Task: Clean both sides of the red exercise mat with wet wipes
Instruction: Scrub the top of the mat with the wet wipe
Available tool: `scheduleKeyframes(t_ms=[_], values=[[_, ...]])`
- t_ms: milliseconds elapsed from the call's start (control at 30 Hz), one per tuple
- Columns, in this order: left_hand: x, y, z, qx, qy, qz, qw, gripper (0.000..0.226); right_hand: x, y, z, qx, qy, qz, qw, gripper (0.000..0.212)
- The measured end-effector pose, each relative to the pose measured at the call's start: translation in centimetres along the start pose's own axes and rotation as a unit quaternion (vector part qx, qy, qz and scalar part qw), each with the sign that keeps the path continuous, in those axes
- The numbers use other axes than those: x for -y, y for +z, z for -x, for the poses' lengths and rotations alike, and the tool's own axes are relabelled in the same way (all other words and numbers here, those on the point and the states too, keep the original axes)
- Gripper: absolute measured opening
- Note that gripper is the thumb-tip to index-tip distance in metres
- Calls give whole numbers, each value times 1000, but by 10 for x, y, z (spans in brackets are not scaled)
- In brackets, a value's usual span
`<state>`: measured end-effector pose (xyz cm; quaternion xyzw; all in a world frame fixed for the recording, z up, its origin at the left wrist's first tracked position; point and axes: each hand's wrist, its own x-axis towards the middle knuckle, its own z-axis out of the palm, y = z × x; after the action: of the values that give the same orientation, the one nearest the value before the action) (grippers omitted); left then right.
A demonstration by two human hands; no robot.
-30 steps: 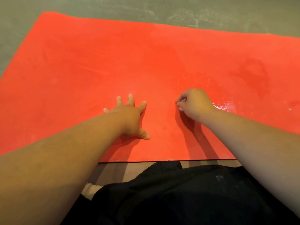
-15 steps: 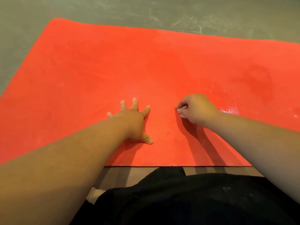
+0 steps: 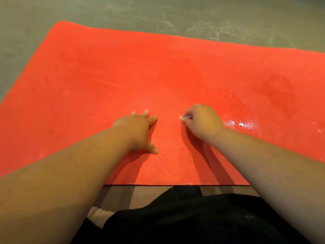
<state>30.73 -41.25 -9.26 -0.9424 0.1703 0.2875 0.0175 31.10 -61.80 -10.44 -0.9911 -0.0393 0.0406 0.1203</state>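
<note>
Head view: the mat (image 3: 109, 73) lies flat on the floor, spread under both my hands and running out wide to either side of my grip. My right hand (image 3: 202, 123) is curled tight round a wipe (image 3: 184, 118). Only a small white corner pokes out past my knuckles; the rest is hidden in my fist. I bunch it like that, I judge, so I can bear down hard on one spot rather than skim.

My left hand (image 3: 139, 131) lies just left of the grip, fingers straight and spread, palm flat on the mat, holding nothing. I take it that it props my weight and pins the mat so it does not creep as I rub.

Just right of the grip a wet patch (image 3: 241, 123) glistens, and further right is a darker damp mark (image 3: 276, 92), so this side looks partly done. The mat out to the left looks dry and dull.

Beyond the mat's far edge is grey floor (image 3: 158, 13). Nearer me than the grip, past the near edge, are my dark trousers (image 3: 193, 219) and what may be a sock (image 3: 97, 214).

I can read no brand, label or writing anywhere; the mat is plain and the wipe too hidden.
</note>
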Motion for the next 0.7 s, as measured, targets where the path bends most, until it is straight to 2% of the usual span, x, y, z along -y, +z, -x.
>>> scheduleKeyframes(t_ms=[67,133,200,267,333,367,567,633,700], values=[[7,3,1,-24,-33,5,999,123,-14,-5,-13,-36,107,-18,993,20],[8,3,0,-13,-87,26,996,131,-7,1,-15,-58,139,-14,989,21],[7,1,-2,13,-117,57,991,136,18,11,-5,-56,97,-17,994,24],[6,-1,-5,22,-114,68,991,139,40,19,10,-25,13,-30,999,24],[6,0,-6,21,-109,72,991,140,44,18,13,12,-70,-24,997,23],[6,0,-6,21,-109,72,991,140,38,14,7,17,-84,-18,996,21],[6,-1,-9,26,-106,77,991,140,2,-2,-44,-49,76,4,996,19],[6,-3,-12,36,-108,78,990,141,19,8,-35,-59,65,3,996,23],[5,-4,-15,38,-109,73,991,143,39,18,-19,-34,-4,-17,999,24]])
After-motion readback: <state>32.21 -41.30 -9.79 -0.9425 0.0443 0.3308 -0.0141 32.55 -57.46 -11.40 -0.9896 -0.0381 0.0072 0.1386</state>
